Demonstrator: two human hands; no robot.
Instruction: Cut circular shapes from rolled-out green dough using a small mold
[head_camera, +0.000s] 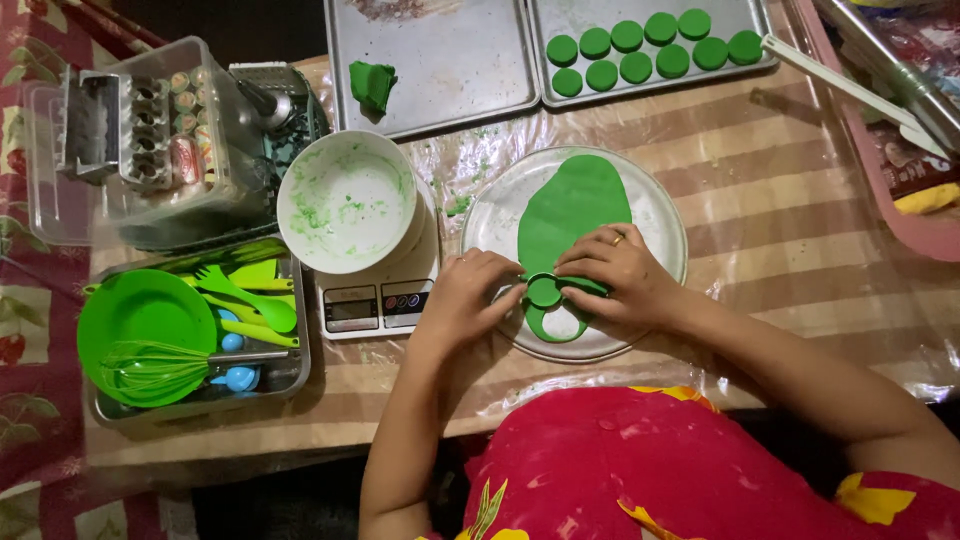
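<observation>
Green dough (572, 205): rolled flat, smooth, matte, roughly oval, lying on round plate (662, 215). Long axis running from plate's far edge toward its near edge. Widest at middle of plate, narrowing toward near side. Near end already cut: round hole there, leaving thin curved strip of dough (543, 328) around bare plate at near rim.

Round cutter (543, 291): small green ring, standing flat on dough just beyond that hole, near plate's near edge. Disc of dough filling ring, same green. Pinched between left hand (468, 293) and right hand (618, 272), fingertips on its rim from both sides.
</observation>
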